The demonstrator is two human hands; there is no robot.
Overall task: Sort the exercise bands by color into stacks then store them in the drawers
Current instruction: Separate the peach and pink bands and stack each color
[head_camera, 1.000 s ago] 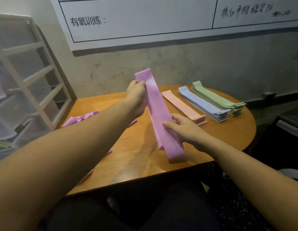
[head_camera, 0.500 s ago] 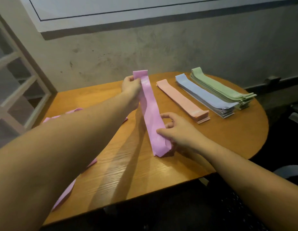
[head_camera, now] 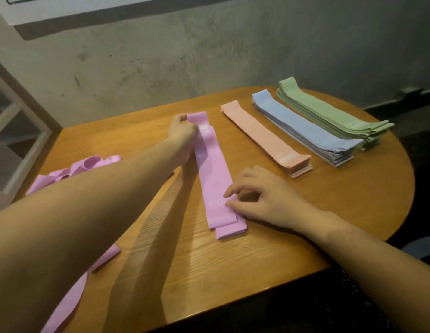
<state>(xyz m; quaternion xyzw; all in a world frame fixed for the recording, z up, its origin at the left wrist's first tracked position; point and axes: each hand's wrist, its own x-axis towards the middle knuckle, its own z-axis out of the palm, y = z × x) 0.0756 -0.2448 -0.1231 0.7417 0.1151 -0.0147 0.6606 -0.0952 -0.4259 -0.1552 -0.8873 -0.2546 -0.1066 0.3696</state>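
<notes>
Purple bands [head_camera: 215,179]: small stack mid-table, top band laid lengthwise on one or two below, near ends not flush (lower band sticks out toward the person). Left hand [head_camera: 182,132] pinches far end of top band, fingers curled on it, end slightly lifted. Right hand [head_camera: 259,195] rests on near end, fingertips pressing it flat, fingers fairly straight, nothing gripped. Step in hand, by judgement: seating this band on the purple stack. To do well: keep near end pinned w/ right hand, draw far end taut, lower it square over the band beneath, then nudge near edges flush; thin elastic prob. creeps or curls if let go early. Loose purple bands [head_camera: 84,164] lie unsorted at table's left, partly hidden by left forearm. Pink stack [head_camera: 264,138], blue stack [head_camera: 303,131], green stack [head_camera: 329,114] side by side at right, neat, well apart from purple. Wooden table [head_camera: 353,193] carries all. Containers: drawer unit frame [head_camera: 19,121] at far left edge, contents not discernible; no bands visibly stored yet.
</notes>
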